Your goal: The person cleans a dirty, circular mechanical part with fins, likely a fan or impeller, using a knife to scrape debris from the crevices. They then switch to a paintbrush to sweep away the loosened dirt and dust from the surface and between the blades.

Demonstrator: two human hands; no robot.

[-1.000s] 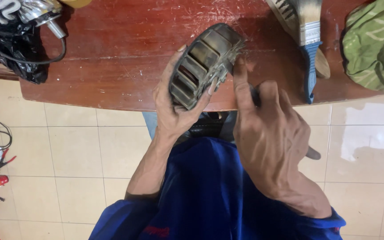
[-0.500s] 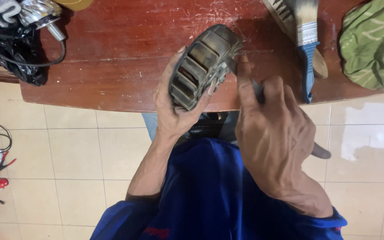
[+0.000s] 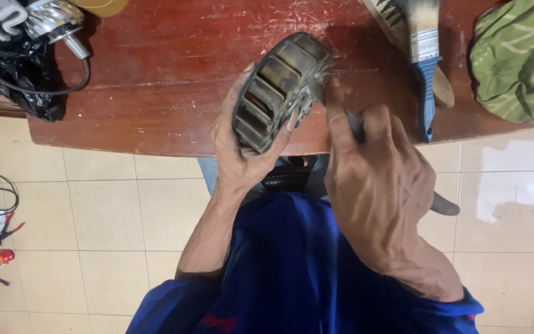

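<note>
**Slotted metal part held at the table edge**

We cannot make out the tip of the dark-handled tool [image 3: 443, 204]; our right hand [image 3: 375, 185] hides most of it, its grip closed around the shaft. Our left hand [image 3: 242, 145] wraps the round, slotted metal part [image 3: 276, 89] from below, tilted over the near edge of the red wooden table [image 3: 168, 74]. A blue-handled paintbrush [image 3: 424, 62] lies nearby.

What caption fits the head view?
Left hand holds a slotted metal part at the table edge; right hand works a tool against it.
</note>
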